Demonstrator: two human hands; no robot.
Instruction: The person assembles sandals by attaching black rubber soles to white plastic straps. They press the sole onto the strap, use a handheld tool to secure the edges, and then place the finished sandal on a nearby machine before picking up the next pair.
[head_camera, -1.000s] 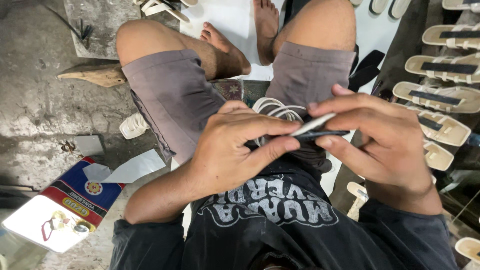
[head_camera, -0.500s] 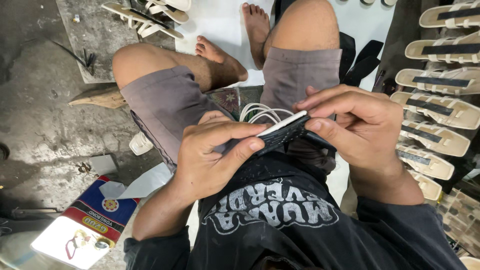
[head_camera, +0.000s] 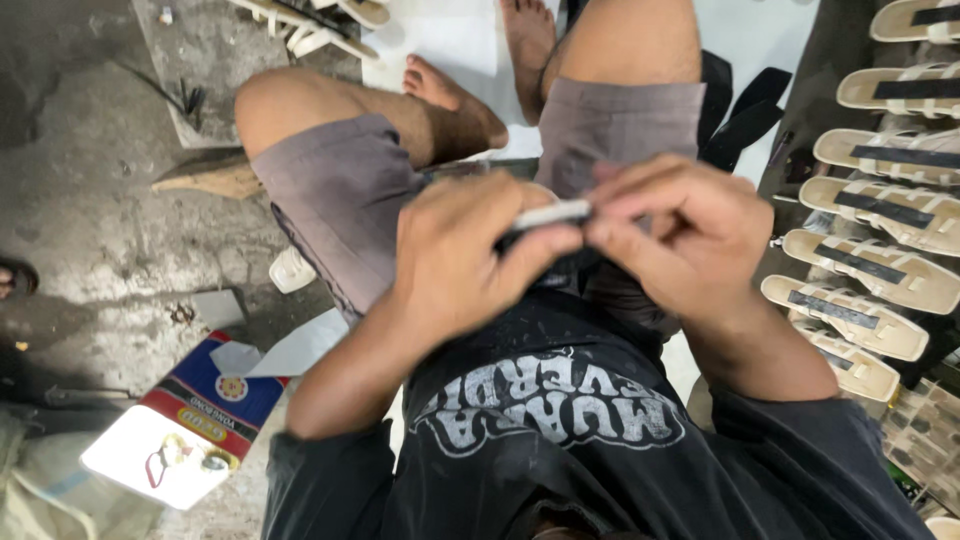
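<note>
I sit on the floor with my knees apart, in grey shorts and a dark printed shirt. Both hands meet over my lap on a flat sandal sole (head_camera: 552, 214), pale on its edge and dark beneath. My left hand (head_camera: 460, 255) grips its near end, thumb on top. My right hand (head_camera: 685, 230) pinches the other end with fingers curled over it. Both hands are blurred by motion. The white straps seen earlier in my lap are hidden behind them.
A row of tan sandal soles (head_camera: 880, 225) with dark strips lies along the right. More soles (head_camera: 330, 20) rest at the top left. A colourful flat box (head_camera: 215, 395) and a white tray (head_camera: 150, 455) sit on the concrete floor at lower left. Dark straps (head_camera: 745, 110) lie by my right knee.
My hands have lifted the sole and drawn closer together, covering the white straps in my lap. The view has shifted slightly right and down.
</note>
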